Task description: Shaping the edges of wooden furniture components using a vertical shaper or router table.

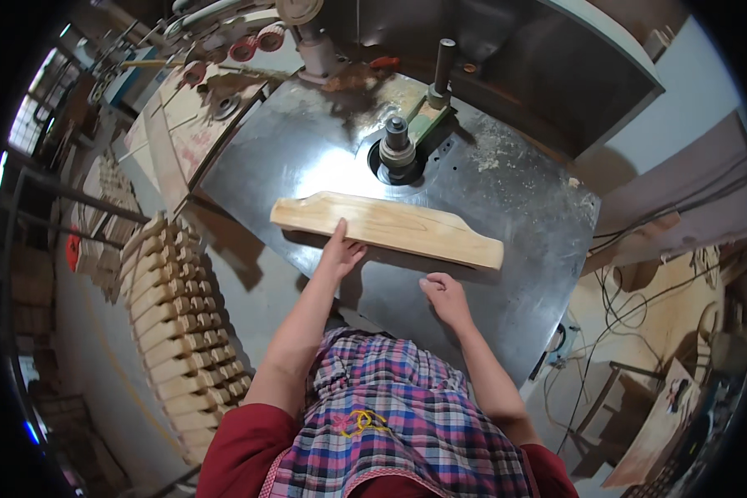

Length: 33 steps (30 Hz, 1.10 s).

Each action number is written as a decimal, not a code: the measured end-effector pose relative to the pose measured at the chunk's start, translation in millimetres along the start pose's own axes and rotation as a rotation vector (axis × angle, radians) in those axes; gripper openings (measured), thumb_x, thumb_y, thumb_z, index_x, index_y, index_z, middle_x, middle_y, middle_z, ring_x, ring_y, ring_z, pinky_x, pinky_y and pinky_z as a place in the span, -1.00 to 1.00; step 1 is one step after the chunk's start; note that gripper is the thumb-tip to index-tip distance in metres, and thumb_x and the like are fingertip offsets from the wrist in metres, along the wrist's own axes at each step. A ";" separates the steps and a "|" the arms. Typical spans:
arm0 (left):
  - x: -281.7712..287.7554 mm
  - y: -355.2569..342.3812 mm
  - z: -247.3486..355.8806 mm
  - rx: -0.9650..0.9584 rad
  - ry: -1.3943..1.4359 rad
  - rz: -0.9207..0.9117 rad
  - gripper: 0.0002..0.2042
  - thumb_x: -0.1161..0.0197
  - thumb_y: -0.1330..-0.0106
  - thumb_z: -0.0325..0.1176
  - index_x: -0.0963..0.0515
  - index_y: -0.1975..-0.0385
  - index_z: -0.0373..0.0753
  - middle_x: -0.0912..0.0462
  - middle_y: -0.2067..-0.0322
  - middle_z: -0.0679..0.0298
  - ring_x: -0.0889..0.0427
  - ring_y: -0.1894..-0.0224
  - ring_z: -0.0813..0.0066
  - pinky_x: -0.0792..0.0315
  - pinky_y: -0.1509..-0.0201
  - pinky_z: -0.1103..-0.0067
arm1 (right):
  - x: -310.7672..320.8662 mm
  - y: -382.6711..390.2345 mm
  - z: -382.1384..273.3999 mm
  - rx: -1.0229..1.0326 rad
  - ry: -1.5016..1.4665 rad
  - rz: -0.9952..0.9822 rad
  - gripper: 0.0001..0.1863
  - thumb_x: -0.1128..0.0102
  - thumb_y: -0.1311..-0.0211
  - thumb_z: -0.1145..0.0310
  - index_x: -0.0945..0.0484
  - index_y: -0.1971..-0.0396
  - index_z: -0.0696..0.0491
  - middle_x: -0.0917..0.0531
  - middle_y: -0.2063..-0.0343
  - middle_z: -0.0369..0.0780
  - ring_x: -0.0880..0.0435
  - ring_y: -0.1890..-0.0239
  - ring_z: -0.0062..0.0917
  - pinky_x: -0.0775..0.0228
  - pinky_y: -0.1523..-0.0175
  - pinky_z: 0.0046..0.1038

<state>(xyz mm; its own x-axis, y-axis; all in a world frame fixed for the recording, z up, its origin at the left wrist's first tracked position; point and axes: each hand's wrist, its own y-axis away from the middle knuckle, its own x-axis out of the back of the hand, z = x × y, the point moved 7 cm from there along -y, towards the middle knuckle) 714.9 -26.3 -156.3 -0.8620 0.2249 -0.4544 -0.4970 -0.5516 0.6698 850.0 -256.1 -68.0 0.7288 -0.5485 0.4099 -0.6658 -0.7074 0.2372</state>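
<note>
Board (398, 224) | long axis crosswise, right end nearer | left hand (340, 254) apparently touching

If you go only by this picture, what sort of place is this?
Probably a woodworking workshop: a long, pale, curved-edge wooden board lies on a grey metal machine table with an upright steel spindle, and pale, notched wooden pieces are stacked at left.

Shaped board (390, 222) was bare pale wood, smooth, grain showing. Machine tabletop (527, 278) before me was grey metal, glossy under glare, blotched toward far right. Spindle (397, 139) was shiny metal. My apron (415, 415) was matt, puckered cloth. Stacked pieces (170, 319) looked matt wood.
</note>
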 end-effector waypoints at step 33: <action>174.0 -112.9 261.0 0.018 0.251 -0.072 -0.59 -0.30 -0.11 -0.17 -0.41 0.08 -0.17 -0.46 0.10 0.21 -0.39 0.06 0.36 -0.27 -0.07 0.28 | -285.7 -205.2 -118.3 -0.510 -0.821 0.351 -0.40 -0.01 -0.19 -0.07 -0.46 0.25 0.29 -0.56 0.41 -0.12 -0.54 0.48 -0.45 -0.34 0.35 -0.51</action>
<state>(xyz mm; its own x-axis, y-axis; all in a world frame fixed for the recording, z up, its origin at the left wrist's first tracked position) 594.9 284.7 -157.7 -0.7737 0.0554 -0.6312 -0.5597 -0.5267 0.6398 759.5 98.5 -129.7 0.2367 -0.9591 -0.1552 -0.7115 -0.2799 0.6445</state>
